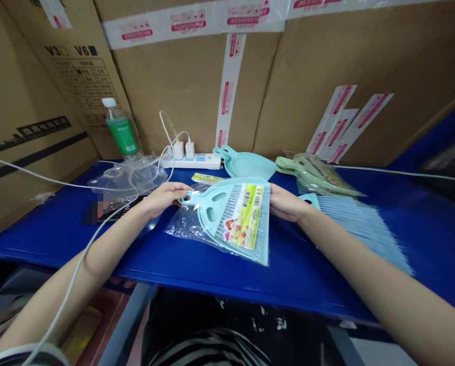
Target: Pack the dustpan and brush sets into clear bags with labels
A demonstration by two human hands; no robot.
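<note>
Turquoise dustpan (215, 206), left hand (168, 197) closed on handle (192, 199), right hand (288, 204) closed on edge (266, 230)

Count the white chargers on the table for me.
2: side by side, plugged into the power strip at the back, the left charger and the right charger. Any under the crumpled clear plastic could be hidden.

"V3" and "V6" on carton (80, 84) beyond our left hand (164, 199), Chinese characters on dustpan label (244, 216) beside our right hand (286, 203)
</note>
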